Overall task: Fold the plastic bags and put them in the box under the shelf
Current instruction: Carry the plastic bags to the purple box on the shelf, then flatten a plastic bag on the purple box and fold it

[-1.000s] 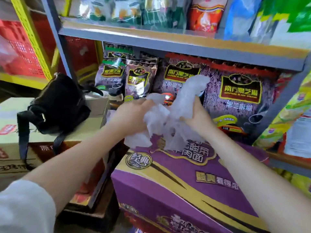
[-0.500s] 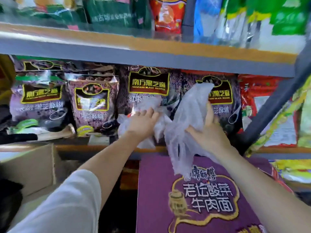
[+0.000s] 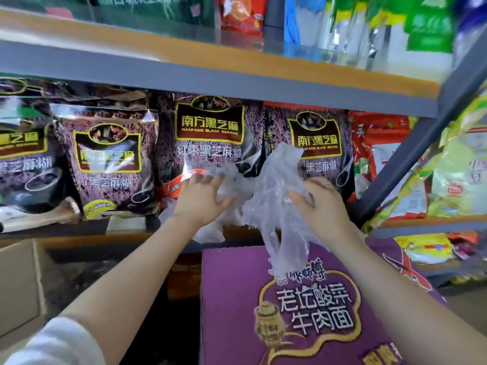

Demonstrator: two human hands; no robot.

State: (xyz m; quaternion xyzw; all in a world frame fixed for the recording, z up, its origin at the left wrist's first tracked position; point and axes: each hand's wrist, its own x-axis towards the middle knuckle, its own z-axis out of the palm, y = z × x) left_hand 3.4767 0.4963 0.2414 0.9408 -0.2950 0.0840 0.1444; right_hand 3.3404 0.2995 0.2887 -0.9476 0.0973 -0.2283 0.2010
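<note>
Left hand (image 3: 203, 198): fingers spread and straight, pressing on crumpled clear plastic at the shelf edge.
Right hand (image 3: 319, 204): fingers curled, gripping a clear plastic bag (image 3: 276, 196) that stands up above the hand and trails down.
Plastic bag position: held in front of the black sesame packets (image 3: 208, 143) on the shelf (image 3: 218, 75), its tail hanging over the purple noodle box (image 3: 303, 306).
Left edge: a plain cardboard box (image 3: 18, 283).

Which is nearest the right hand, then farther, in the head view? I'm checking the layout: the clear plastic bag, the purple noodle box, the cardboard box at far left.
1. Clear plastic bag: gripped in the right hand.
2. Purple noodle box: just below that hand.
3. Cardboard box: far left, beyond the left arm.
</note>
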